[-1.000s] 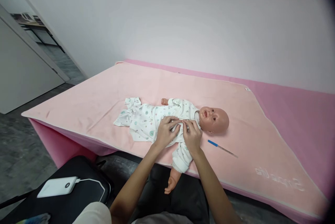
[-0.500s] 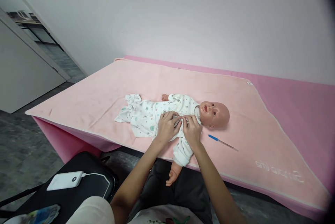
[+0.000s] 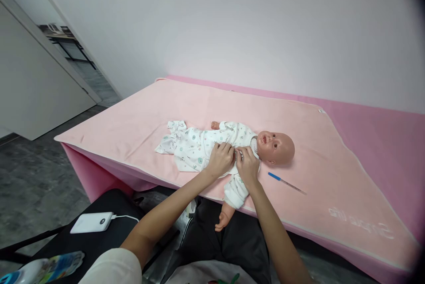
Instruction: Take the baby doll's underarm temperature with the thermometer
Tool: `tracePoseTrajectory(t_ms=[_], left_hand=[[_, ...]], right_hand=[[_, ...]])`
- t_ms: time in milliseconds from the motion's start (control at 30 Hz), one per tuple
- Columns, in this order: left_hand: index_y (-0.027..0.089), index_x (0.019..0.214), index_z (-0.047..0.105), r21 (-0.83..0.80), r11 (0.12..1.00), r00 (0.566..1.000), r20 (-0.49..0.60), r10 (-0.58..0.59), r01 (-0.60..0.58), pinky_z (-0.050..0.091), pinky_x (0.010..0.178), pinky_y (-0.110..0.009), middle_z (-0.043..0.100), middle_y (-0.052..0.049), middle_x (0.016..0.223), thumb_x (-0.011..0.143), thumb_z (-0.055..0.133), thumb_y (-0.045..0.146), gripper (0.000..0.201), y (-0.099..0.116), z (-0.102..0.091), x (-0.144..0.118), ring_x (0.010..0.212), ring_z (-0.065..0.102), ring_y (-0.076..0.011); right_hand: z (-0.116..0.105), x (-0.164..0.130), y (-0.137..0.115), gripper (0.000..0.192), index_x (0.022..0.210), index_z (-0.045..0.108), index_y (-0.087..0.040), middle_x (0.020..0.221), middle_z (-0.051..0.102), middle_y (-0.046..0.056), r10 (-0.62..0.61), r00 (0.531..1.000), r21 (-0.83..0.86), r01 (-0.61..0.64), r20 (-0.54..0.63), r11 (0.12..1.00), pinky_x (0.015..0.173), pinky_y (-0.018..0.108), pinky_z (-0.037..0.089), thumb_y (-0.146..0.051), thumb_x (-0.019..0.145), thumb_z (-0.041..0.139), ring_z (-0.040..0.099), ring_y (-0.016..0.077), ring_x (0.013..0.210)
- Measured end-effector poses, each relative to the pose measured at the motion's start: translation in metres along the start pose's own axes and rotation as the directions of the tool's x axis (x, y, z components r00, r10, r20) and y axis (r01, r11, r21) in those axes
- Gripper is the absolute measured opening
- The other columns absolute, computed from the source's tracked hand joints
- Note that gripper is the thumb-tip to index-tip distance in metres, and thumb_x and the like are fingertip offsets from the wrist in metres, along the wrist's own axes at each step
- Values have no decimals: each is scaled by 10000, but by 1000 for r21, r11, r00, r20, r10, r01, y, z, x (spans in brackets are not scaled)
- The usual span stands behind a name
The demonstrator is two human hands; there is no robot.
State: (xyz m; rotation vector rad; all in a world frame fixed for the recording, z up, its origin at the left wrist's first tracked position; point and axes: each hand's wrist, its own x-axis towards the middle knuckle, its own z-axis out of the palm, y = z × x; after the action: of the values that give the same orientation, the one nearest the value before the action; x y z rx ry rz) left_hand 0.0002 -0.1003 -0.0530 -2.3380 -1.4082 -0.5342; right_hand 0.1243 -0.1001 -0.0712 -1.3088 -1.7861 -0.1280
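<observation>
A baby doll [image 3: 277,147] lies on its back, head to the right. It wears a white printed baby outfit [image 3: 191,146] with small green and grey figures. At the front of its chest, my left hand [image 3: 221,159] pinches the cloth with bent fingers. Close beside it, my right hand [image 3: 247,166] also has its fingertips closed on the cloth; the fastening between them is too small to make out. One doll arm [image 3: 225,216] sticks out of its sleeve over the table's near edge. The doll's other hand [image 3: 215,125] shows at the far sleeve.
A pink blanket [image 3: 139,124] covers the table beneath the doll. A thin stick with a blue end [image 3: 287,183] lies near the doll's head. On a black chair [image 3: 113,200] at lower left are a white power bank [image 3: 91,223] with a cable and a colourful package [image 3: 63,266].
The view has shifted, so the scene sits slightly right. My left hand has drawn a little apart from the right at the chest; both stay on the outfit.
</observation>
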Motion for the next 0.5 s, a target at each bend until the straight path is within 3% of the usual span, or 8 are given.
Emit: tracePoseTrajectory(t_ms=[233, 500], left_hand=[[130, 871, 572, 59, 998, 1000, 10, 15, -16, 323, 724, -393, 560, -101, 845, 891, 410, 186, 173, 2, 4, -2, 838, 485, -243], [166, 950, 568, -114, 992, 999, -10, -53, 52, 341, 751, -373, 575, -73, 923, 910, 428, 251, 169, -4, 3, -6, 885, 499, -213]], right_hand=[[2, -2, 2, 226, 884, 646, -192, 838, 632, 21, 8, 1000, -6, -8, 27, 1000, 587, 223, 347, -243, 920, 429, 567, 114, 707], [0, -1, 2, 231, 890, 646, -183, 823, 632, 34, -15, 1000, 29, 15, -4, 999, 608, 219, 375, -237, 919, 423, 579, 123, 721]])
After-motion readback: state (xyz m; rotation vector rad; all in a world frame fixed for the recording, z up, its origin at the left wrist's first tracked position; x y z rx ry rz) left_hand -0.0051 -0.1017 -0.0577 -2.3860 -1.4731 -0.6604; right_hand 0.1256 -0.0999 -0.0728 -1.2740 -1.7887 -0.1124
